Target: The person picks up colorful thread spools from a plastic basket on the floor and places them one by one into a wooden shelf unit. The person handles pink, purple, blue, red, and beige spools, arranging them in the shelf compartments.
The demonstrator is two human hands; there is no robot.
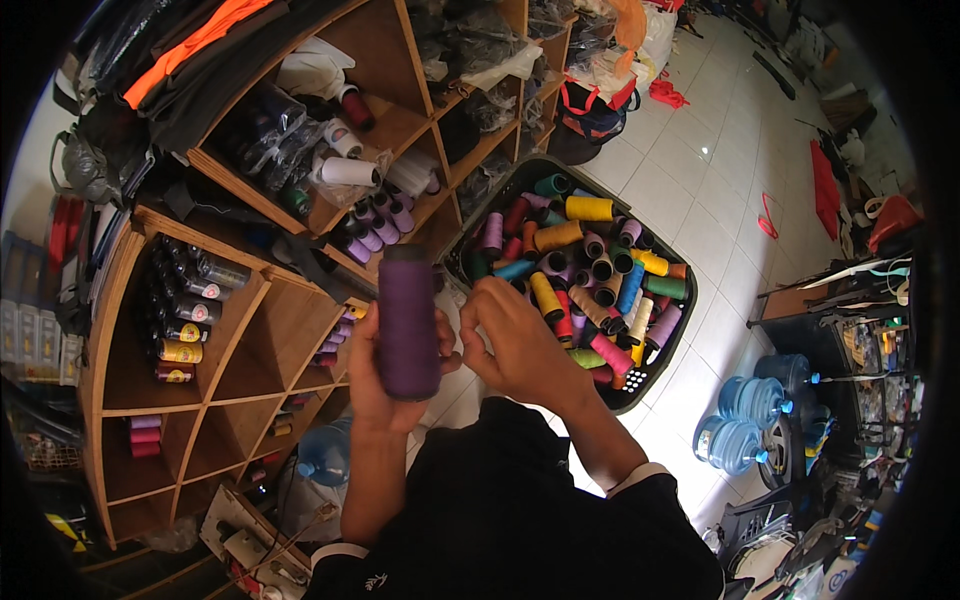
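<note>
A large spool of dark purple thread (408, 325) stands upright in my left hand (367, 372), whose fingers wrap round it from behind and below. Its dark top end faces up. Just right of the spool, my right hand (528, 345) is closed with thumb and fingertips pinched together. Whatever may be in that pinch is too small to make out. Beyond my right hand a dark plastic basket (672, 345) holds many thread spools of mixed colours, among them a yellow spool (589, 208) and a pink spool (611, 354).
Wooden cubbyhole shelves (205, 405) line the left side, holding lilac spools (378, 222), bottles (200, 310) and plastic-wrapped items. White floor tiles (700, 200) run along the right. Large blue water bottles (730, 443) stand there, near cluttered racks. Bags (597, 105) sit at the back.
</note>
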